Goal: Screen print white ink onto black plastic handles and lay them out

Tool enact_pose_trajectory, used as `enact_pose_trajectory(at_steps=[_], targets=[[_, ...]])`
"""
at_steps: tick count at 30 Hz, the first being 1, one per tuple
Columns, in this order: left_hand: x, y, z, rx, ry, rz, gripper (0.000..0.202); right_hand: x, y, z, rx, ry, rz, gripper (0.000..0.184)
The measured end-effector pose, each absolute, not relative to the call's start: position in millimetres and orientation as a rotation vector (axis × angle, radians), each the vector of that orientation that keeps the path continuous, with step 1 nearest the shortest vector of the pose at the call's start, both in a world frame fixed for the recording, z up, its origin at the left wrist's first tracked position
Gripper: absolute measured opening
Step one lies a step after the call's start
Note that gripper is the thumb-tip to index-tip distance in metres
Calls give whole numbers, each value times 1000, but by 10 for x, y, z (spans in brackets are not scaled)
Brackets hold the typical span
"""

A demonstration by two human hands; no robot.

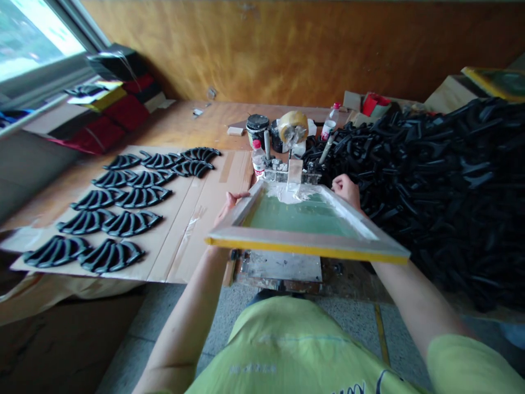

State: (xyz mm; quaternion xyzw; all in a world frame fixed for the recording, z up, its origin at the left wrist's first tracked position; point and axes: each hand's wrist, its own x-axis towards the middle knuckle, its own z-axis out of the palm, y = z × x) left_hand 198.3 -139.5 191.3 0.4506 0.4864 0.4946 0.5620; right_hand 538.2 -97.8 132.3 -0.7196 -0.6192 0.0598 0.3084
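Observation:
A screen-printing frame (pixel 305 244) with pale green mesh slants in front of me over a metal base plate (pixel 283 267). White ink and an upright squeegee blade (pixel 294 174) are at its far end. My left hand (pixel 230 208) is at the frame's left edge, fingers against the rim; part of the hand is hidden. My right hand (pixel 346 189) is curled closed just beyond the right edge, close to a heap of black plastic parts (pixel 443 186). Whatever its fingers hold, if anything, is hidden.
Rows of black ribbed fan-shaped parts (pixel 128 225) lie on a cardboard sheet (pixel 180 241) at left. Behind the frame stand a paint tub (pixel 257 129), a roll of tape (pixel 293 125) and plastic bottles (pixel 330 121). Boxes (pixel 118 112) are stacked by the window.

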Motion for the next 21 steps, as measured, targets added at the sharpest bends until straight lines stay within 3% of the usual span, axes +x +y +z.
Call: enact_pose_trajectory(at_steps=[3,6,10,12,15,17,21], targets=[[2124,-1175,2065,992,990,1272,55,5277,-1277,1003,-1842,-1790,256,18],[2251,-1195,1989,868,1006,1295,54,4929,-1464,810,-1704,-2044,310,26],[2486,-1655,1538,635,1090,874,52,4384,-1716,870,-1689,-2027,221,11],[2519,-1908,1280,570,1096,689,47,4158,-1878,923,-1525,-2121,215,15],[2213,-2058,950,595,1206,700,36,4175,-2062,904,-1212,-2372,296,23],[1753,-2001,741,681,1426,737,36,4536,-2119,829,-1388,-2365,274,22],[754,-1857,294,924,1962,477,42,5640,-2172,604,-2386,-1992,72,18]])
